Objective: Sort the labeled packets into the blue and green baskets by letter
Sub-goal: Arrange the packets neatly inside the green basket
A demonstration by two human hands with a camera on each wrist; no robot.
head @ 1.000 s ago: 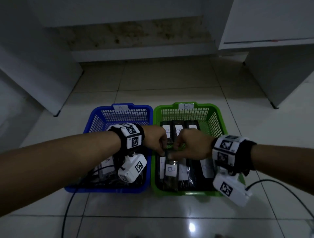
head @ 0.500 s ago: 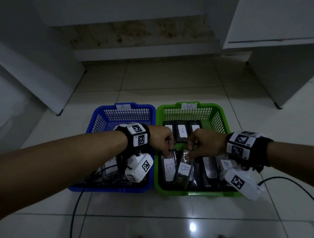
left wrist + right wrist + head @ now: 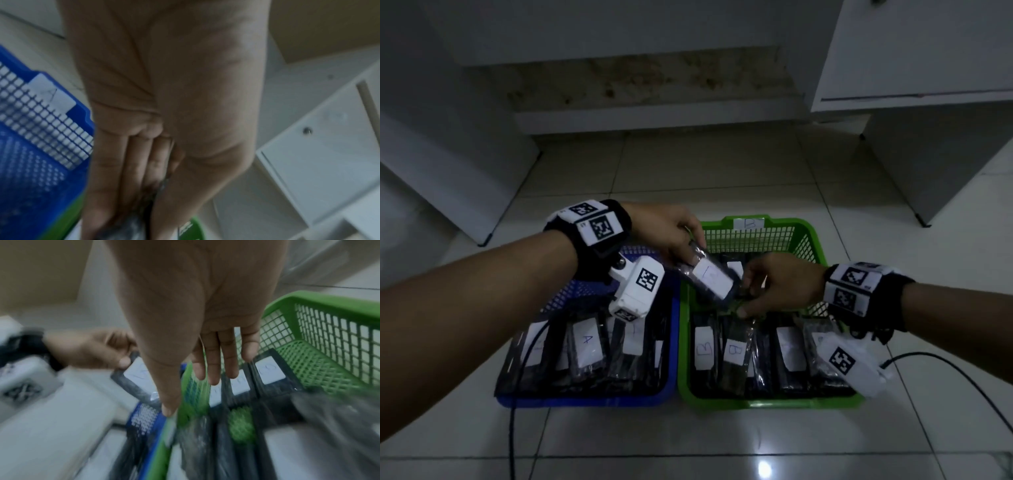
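Reference landmark: the green basket (image 3: 753,402), standing on the tiled floor (image 3: 688,438).

Near row inside the green basket: dark packets with white labels; two at its left end (image 3: 703,349) read "B". Others in that row are unreadable.

Immediately left of the green basket, touching it, the blue basket (image 3: 585,401) holds similar packets; one label (image 3: 586,346) reads "A", the rest too faint to read.

Above the green basket's middle, the right hand (image 3: 777,287) hovers with fingers relaxed and extended, holding nothing.

Above the green basket's left wall, the left hand (image 3: 667,233) pinches the upper end of the lifted packet (image 3: 710,275), which hangs tilted in the air. Its label letter is not legible in any view.

Far rim of the green basket: a tag (image 3: 749,223) reading "B". The blue basket's far tag (image 3: 51,94) appears to read "A", blurred.

Risks, as judged:
- The lifted packet is held by one end only; slick wrapping could slip and drop it into the green basket.
- Misreading the faint label in this dim light would send it to the wrong basket.
- The wrist camera cable (image 3: 517,394) drapes over the blue basket and could snag packets.
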